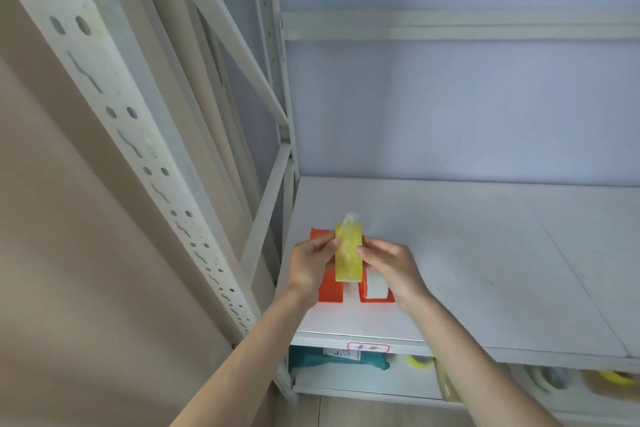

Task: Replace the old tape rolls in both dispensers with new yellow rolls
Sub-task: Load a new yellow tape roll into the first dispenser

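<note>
A yellow tape roll point(348, 258) is held edge-on between my left hand point(311, 262) and my right hand point(388, 265), with a loose end of tape curling up at its top. Both hands grip its sides above the near left part of the white shelf point(485, 253). Under the roll stand two orange dispensers side by side. The left dispenser point(330, 288) is partly hidden by my left hand. The right dispenser point(377, 298) carries a pale, whitish roll point(375, 284).
A white perforated rack post point(138, 135) rises at the left. The shelf's front lip bears a red-framed label point(369, 347). On the lower shelf lie a teal bag point(339, 360), yellow tape rolls point(420, 360) and other rolls at the right point(616, 378).
</note>
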